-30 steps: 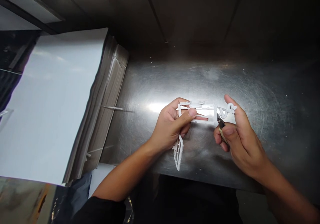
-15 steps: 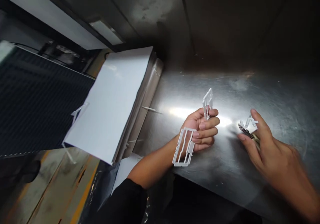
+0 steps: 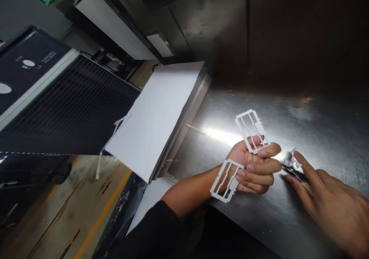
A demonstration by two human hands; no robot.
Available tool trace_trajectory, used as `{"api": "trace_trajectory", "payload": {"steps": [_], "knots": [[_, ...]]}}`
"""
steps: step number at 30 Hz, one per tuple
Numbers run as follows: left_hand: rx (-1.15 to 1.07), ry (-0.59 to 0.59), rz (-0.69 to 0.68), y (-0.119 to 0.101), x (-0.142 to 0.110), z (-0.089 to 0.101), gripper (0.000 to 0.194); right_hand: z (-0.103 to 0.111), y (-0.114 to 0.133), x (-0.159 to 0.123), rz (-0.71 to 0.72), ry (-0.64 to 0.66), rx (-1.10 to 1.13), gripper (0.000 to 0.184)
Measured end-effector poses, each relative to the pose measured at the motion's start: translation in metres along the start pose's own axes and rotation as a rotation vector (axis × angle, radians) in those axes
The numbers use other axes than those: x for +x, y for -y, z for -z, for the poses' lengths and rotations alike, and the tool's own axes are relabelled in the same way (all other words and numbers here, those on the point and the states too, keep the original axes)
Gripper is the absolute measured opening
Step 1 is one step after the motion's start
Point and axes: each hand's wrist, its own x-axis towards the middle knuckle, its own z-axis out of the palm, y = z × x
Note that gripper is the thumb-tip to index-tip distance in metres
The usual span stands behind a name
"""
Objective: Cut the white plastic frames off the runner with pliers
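Observation:
My left hand [image 3: 256,170] is closed on two thin white plastic frames with long slots. The upper frame [image 3: 257,127] stands up between thumb and fingers, its flat face toward me. Under the curled lower fingers, the second frame [image 3: 220,184] is pinned and hangs out over the wrist. To the right, my right hand [image 3: 325,193] grips a small pair of nippers [image 3: 296,173], whose metal jaws point left and whose handles are mostly hidden in the palm. A small bent white plastic piece [image 3: 297,161] is by the index fingertip, above the jaws; it is blurred.
A stack of white sheets or boards [image 3: 161,109] lies left of my hands on the shiny metal table [image 3: 294,220], with loose strips at its edges. A dark ribbed panel [image 3: 80,105] stands further left. Tiny white bits are scattered on the metal.
My left hand has turned the upper frame from nearly edge-on to face-on. Both hands sit slightly lower and closer together in view. The camera view has shifted left.

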Motion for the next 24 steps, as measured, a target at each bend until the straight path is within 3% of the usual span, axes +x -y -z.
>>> {"api": "trace_trajectory", "payload": {"steps": [5,13,19,24], "knots": [[0.047,-0.001,-0.001,0.003,0.0,0.004,0.055,0.011,0.012,0.005,0.043,-0.021,-0.17,0.065],[0.06,-0.031,-0.041,0.005,0.001,0.005,0.061,0.02,0.02,0.012,0.1,-0.047,-0.197,0.062],[0.018,0.046,-0.047,0.006,0.002,0.004,0.069,0.021,0.02,0.012,0.115,-0.055,-0.239,0.061],[0.032,0.03,-0.047,0.008,0.001,0.003,0.068,0.023,0.023,0.014,0.144,-0.079,-0.252,0.059]]}}
